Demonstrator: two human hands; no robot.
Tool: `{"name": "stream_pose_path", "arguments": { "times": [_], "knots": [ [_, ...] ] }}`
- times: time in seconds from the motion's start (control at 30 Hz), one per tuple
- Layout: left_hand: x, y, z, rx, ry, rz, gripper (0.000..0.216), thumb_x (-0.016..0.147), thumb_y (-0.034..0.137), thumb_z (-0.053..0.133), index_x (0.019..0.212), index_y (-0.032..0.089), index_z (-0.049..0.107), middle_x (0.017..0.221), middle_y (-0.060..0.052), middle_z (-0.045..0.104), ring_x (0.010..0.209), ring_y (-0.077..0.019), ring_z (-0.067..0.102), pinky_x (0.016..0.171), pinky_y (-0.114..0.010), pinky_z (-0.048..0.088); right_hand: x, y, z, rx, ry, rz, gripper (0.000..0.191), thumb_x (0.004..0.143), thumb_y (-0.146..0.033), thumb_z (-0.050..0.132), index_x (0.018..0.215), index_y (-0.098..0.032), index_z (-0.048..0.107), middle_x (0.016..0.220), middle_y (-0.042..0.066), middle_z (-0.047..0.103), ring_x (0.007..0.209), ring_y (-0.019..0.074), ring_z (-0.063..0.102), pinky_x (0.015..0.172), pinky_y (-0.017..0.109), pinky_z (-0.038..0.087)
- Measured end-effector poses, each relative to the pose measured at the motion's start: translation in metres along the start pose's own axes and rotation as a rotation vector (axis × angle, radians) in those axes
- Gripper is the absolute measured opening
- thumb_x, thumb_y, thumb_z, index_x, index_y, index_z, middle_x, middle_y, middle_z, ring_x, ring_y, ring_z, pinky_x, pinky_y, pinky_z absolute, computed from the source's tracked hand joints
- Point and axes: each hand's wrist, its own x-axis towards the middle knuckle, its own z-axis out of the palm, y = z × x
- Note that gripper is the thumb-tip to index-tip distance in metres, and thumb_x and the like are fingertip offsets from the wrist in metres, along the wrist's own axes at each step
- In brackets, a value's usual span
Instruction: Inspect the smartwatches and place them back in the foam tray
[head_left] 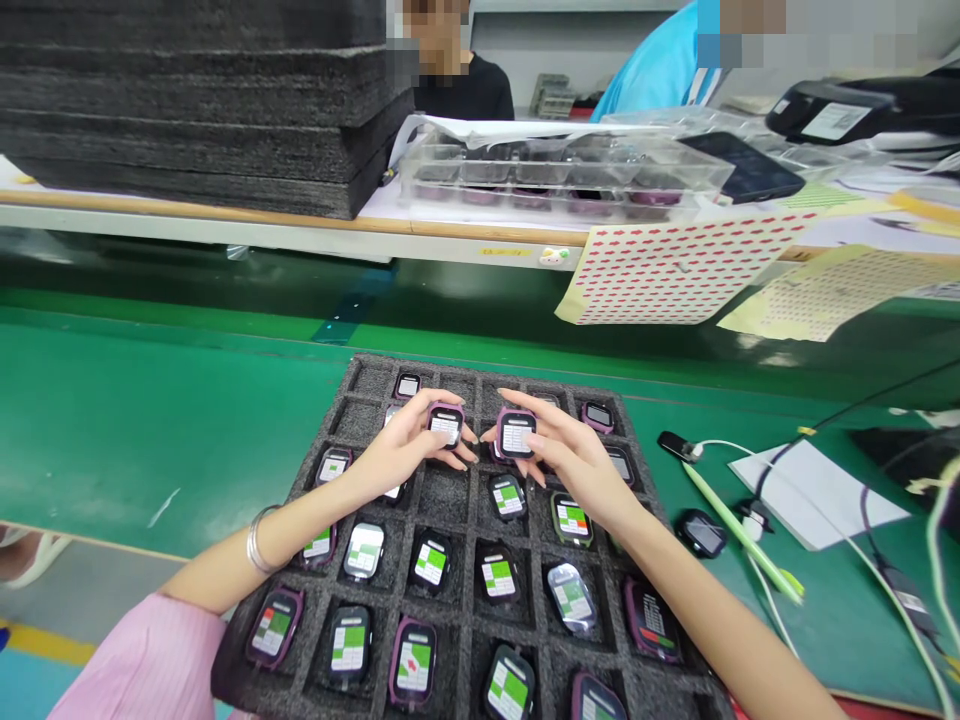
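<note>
Left hand (397,450) and right hand (574,465) together over the upper middle of the dark foam tray (446,495), a short gap between them. Left fingers (435,398) pinching a smartwatch (446,424) by its opposite edges, nearly closed on the body, screen up and lit. Right fingers (532,405) in the same pinch on a second smartwatch (516,433), purple-framed, just beside the first.

Further smartwatches (431,562) seated singly in the tray's square cells, screens up; some cells bare. Each unit probably light and stiff, with a slick, scratch-prone glass face. Side edges look like the safest hold, with foam walls leaving little finger room around seated units.

Beyond the tray: green tabletop (150,430), then a tall stack of foam sheets (187,100) and a clear plastic blister tray (555,170). Right of the tray: a loose dark smartwatch (701,533), a green pencil (742,535) and white paper (814,495). Far beyond, right: a sheet of red labels (675,270). Left of the tray: a pink sleeve (142,660) and a metal bangle (259,540) on the left forearm.
</note>
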Motion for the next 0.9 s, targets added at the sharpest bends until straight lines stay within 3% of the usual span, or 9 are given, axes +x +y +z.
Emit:
{"name": "stream_pose_path", "arguments": {
  "times": [0.3,0.47,0.6,0.77,0.9],
  "knots": [
    [0.0,0.001,0.001,0.086,0.044,0.025,0.029,0.086,0.036,0.06,0.104,0.016,0.049,0.086,-0.007,0.066,0.072,-0.0184,0.068,0.059,-0.028,0.055,-0.001,-0.001,0.003,-0.009,0.003,0.013,0.041,0.087,-0.029,0.057,0.127,-0.018,0.054,0.095,0.009,0.07,0.05,0.011,0.049,0.041,0.022,0.036],
    [-0.001,0.002,0.0,0.003,0.045,-0.002,0.028,0.086,0.03,0.058,0.108,0.017,0.047,0.097,-0.01,0.067,0.082,-0.0208,0.067,0.068,-0.033,0.055,-0.001,-0.002,0.006,-0.018,0.033,0.025,0.031,0.087,-0.03,0.059,0.115,-0.018,0.059,0.09,0.008,0.071,0.049,0.01,0.051,0.04,0.02,0.035],
    [-0.001,0.004,0.0,-0.087,0.009,-0.046,0.03,0.085,0.022,0.053,0.113,0.017,0.045,0.094,-0.009,0.066,0.081,-0.0196,0.065,0.069,-0.032,0.053,0.001,-0.003,0.008,-0.027,0.063,0.016,0.027,0.086,-0.031,0.062,0.109,-0.017,0.06,0.084,0.007,0.072,0.048,0.0093,0.05,0.039,0.019,0.034],
    [-0.002,0.006,0.001,-0.137,-0.009,-0.064,0.036,0.08,0.015,0.05,0.115,0.017,0.044,0.09,-0.008,0.066,0.08,-0.0209,0.065,0.071,-0.035,0.052,-0.002,-0.013,0.007,0.047,0.015,0.0,0.034,0.091,-0.037,0.052,0.116,-0.016,0.059,0.094,0.01,0.071,0.051,0.0112,0.054,0.039,0.021,0.037],
    [-0.004,0.009,0.003,-0.128,-0.034,-0.078,0.041,0.075,0.011,0.052,0.115,0.017,0.044,0.092,-0.007,0.065,0.081,-0.0204,0.065,0.074,-0.036,0.052,-0.008,-0.024,0.011,0.021,0.022,-0.012,0.034,0.087,-0.029,0.061,0.119,-0.017,0.058,0.096,0.009,0.071,0.05,0.0095,0.054,0.04,0.019,0.038]
  ]
}}
